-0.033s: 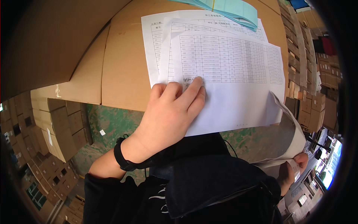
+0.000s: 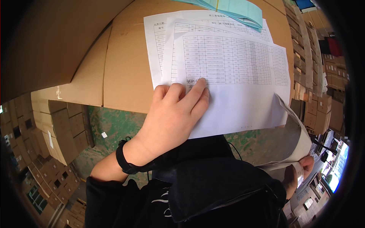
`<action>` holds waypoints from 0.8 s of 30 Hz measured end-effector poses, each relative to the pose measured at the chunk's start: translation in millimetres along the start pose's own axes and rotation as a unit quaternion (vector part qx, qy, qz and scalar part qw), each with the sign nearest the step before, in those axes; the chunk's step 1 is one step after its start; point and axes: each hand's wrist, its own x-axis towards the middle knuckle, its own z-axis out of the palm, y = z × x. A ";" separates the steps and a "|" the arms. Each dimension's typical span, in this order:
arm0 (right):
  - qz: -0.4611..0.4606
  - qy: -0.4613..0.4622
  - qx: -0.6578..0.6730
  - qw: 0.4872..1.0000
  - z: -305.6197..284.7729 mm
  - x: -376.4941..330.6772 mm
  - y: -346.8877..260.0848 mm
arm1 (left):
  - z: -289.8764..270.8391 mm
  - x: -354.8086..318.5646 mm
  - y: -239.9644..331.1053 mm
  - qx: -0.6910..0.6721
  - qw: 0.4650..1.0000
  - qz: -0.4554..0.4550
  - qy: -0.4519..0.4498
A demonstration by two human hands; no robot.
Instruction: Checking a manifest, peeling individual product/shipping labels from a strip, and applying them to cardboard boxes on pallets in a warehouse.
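Note:
Printed sheets with tables (image 2: 235, 108) lie in an overlapping stack on a cardboard box (image 2: 127, 72). My left hand (image 2: 171, 114) rests on the lower left of the top sheet, its fingers apart and the index fingertip beside some handwriting under the table. Nothing is gripped in it. At the lower right my right hand (image 2: 306, 164) pinches the edge of a curled paper sheet (image 2: 298, 146), which hangs down past the box edge. Part of that hand is hidden behind the paper and my dark clothing. A bundle of light blue paper strips (image 2: 243, 13) lies across the top of the sheets.
A tall carton wall (image 2: 57, 38) rises at the left. Stacked cartons (image 2: 57, 125) stand on the green floor (image 2: 114, 123) beyond it. Wooden pallets (image 2: 304, 49) and more boxes are at the right, with a lit screen (image 2: 338, 167) at the far right.

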 end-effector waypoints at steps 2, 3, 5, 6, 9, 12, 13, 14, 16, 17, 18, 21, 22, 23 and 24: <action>-0.004 0.037 0.006 0.999 -4.3 -0.2 -3.7 | -1.1 0.8 -0.6 -0.002 1.000 0.002 0.000; -0.006 0.056 0.008 0.998 -5.9 0.1 -5.8 | -1.6 1.3 -1.2 -0.002 1.000 0.003 0.000; -0.010 0.090 0.020 0.996 -8.3 1.1 -5.1 | -2.1 0.4 -1.3 -0.004 1.000 0.002 -0.001; -0.012 0.108 0.025 0.994 -9.1 1.8 -5.3 | -2.3 0.1 -1.6 -0.007 1.000 0.002 -0.002; -0.022 0.165 0.043 0.985 -9.1 7.0 -1.5 | 1.6 5.0 -7.2 0.005 1.000 0.009 0.011; -0.023 0.213 0.059 0.975 -9.2 12.7 -3.4 | 2.9 3.8 -8.6 0.005 1.000 0.004 0.010; -0.023 0.212 0.058 0.975 -12.8 12.7 -3.5 | 2.3 4.2 -9.0 0.004 1.000 0.004 0.010; -0.024 0.203 0.064 0.977 -14.7 12.5 -3.9 | 1.6 4.6 -9.3 -0.002 1.000 0.003 0.008; -0.027 0.184 0.075 0.980 -17.4 11.1 -4.6 | 1.5 4.5 -10.2 -0.011 1.000 0.003 0.007; -0.028 0.174 0.083 0.981 -15.1 11.0 -3.9 | 2.0 4.6 -9.4 -0.009 1.000 0.004 0.009; -0.030 0.165 0.090 0.982 -10.4 9.7 -3.6 | 2.5 4.9 -8.8 -0.008 1.000 0.005 0.012; -0.034 0.134 0.113 0.984 17.7 9.5 -5.4 | 1.4 4.5 -9.5 0.000 1.000 0.005 0.013; -0.036 0.124 0.120 0.984 25.9 9.2 -6.2 | 1.2 3.9 -9.5 0.001 1.000 0.004 0.013; -0.038 0.113 0.128 0.985 31.2 9.6 -6.0 | 1.2 3.1 -9.5 0.002 1.000 0.001 0.012; -0.044 0.108 0.140 0.983 29.9 5.6 -3.6 | 0.2 3.5 -4.6 0.008 1.000 0.004 0.012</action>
